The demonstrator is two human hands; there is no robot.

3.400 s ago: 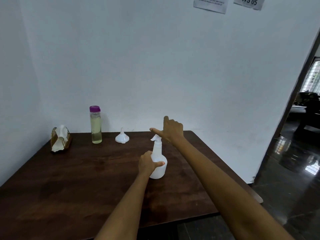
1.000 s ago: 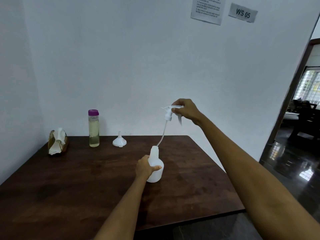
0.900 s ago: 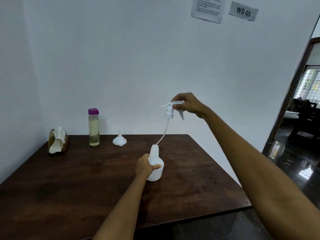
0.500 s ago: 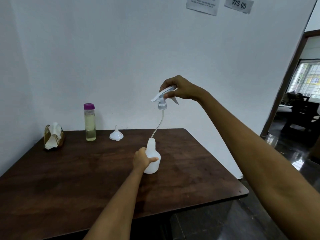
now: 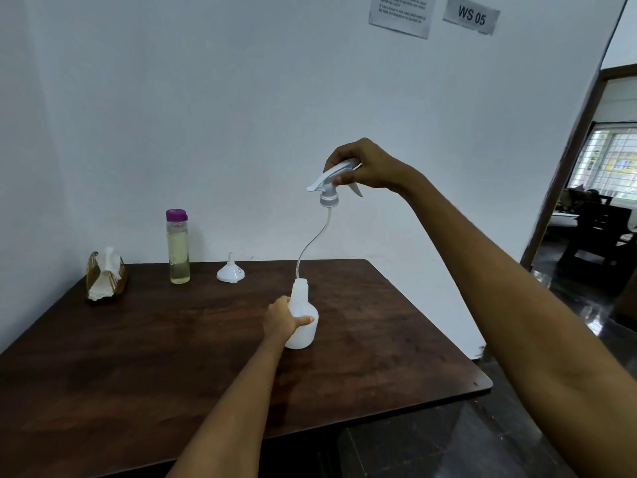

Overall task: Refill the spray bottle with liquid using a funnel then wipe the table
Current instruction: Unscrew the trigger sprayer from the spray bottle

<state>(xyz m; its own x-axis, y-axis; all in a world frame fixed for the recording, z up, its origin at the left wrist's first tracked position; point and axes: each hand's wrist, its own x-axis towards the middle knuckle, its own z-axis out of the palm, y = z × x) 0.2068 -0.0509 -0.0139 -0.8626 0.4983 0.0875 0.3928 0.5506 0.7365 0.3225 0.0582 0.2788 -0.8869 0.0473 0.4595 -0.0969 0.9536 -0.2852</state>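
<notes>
We see the right hand curled round the spray head, fingers over its top and thumb against its side, holding it high above the table with the nozzle pointing left. From the head's collar the thin dip tube hangs in a curve, and its lower end enters the open neck of the spray bottle; how far it reaches inside we cannot tell through the cloudy plastic.

The left hand grips the bottle's round body from the left, thumb laid across its front. The bottle stands upright on the dark wooden table, near the middle.

Further back, near the wall, we find the white funnel resting mouth down with its spout up. Just to its left stands a tall clear bottle with a purple cap, holding pale yellowish liquid. Well to the left of that, near the table's edge, sits a brown holder with white tissues.

High on the white wall are a printed sheet and a label reading "WS 05". At the right a doorway opens onto another room.
</notes>
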